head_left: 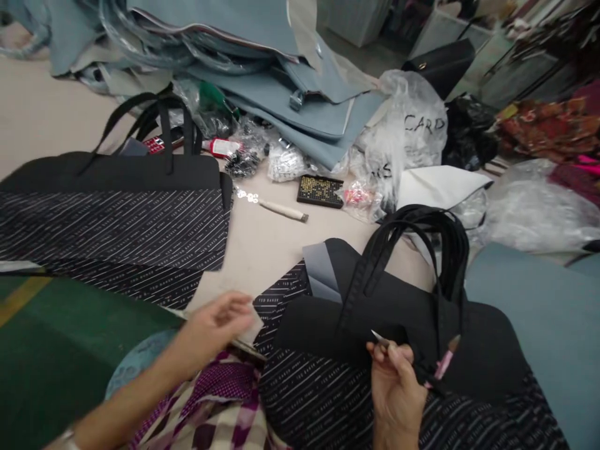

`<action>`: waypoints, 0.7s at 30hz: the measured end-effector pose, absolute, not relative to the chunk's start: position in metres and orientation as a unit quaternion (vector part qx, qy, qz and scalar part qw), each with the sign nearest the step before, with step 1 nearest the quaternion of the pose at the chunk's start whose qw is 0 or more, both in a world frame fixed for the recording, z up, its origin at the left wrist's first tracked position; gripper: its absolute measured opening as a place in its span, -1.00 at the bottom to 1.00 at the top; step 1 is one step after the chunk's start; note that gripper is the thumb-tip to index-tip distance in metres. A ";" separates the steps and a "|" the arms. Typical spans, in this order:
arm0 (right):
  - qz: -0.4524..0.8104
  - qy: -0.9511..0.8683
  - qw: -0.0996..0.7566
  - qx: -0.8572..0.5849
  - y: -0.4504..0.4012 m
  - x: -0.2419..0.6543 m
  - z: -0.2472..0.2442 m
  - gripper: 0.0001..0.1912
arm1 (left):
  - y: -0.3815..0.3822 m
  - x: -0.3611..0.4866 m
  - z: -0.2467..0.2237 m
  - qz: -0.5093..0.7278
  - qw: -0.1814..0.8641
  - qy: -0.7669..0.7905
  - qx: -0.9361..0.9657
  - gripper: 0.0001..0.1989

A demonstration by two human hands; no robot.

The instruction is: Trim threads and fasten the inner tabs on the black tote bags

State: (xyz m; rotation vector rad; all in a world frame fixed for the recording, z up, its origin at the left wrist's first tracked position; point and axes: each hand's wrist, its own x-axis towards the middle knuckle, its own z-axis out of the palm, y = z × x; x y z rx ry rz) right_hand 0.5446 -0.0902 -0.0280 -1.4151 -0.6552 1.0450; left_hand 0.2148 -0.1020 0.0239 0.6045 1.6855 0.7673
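My left hand (220, 322) is slightly blurred over a pale sheet edge, its fingers loosely curled and apart, with nothing visible in them. My right hand (398, 381) pinches a small pointed metal tool (380, 338), its tip showing beyond the fingers. Beside this hand is a pink-handled brush (444, 364), its lower end near the palm; whether the hand grips it is unclear. Beneath lies a black bag panel (487, 350) with looped handles (457, 250) and striped lettered lining (319, 400). Another black panel with handles (173, 172) lies at the left.
Grey-blue bag pieces (281, 94) are heaped at the back. Near the middle are a white-handled tool (284, 210), a black tray of small metal parts (320, 191) and a red-and-white tube (224, 147). A plastic bag marked CARD (412, 134) stands behind the handles.
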 end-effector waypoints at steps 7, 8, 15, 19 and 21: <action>0.487 -0.268 0.588 -0.588 -0.099 0.539 -0.031 -0.77 | -0.105 0.295 -0.010 0.233 0.507 0.718 0.416 -0.71; 0.486 -0.270 0.590 -0.586 -0.099 0.538 -0.031 -0.78 | -0.103 0.297 -0.010 0.236 0.511 0.713 0.417 -0.77; 0.476 -0.318 0.592 -0.568 -0.094 0.534 -0.011 -0.78 | -0.089 0.274 0.012 0.376 0.563 0.663 0.318 -0.74; 0.443 -0.366 0.589 -0.568 -0.094 0.515 -0.007 -0.80 | -0.072 0.225 0.027 0.477 0.485 0.698 0.224 -0.70; 0.424 -0.400 0.570 -0.578 -0.097 0.502 -0.017 -0.81 | -0.065 0.201 0.029 0.475 0.454 0.732 0.180 -0.71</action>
